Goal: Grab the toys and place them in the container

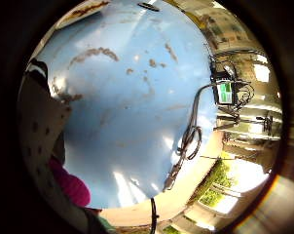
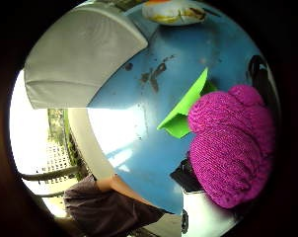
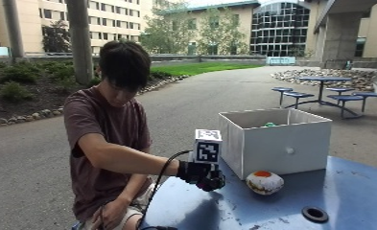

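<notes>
Container [image 3: 274, 143] contents mostly hidden by wall; hands' [image 3: 201, 175] fingers unclear.

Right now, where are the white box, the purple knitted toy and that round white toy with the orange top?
white box [image 3: 284, 148], outside view: its front wall.
purple knitted toy [image 2: 230, 143], thumb side palm view: its knitted body, close to the palm.
round white toy [image 3: 265, 183], outside view: its side, on the blue table by the box.

Blue table [image 3: 354, 191], white container [image 3: 274, 141], round toy [image 3: 265, 182]
</notes>
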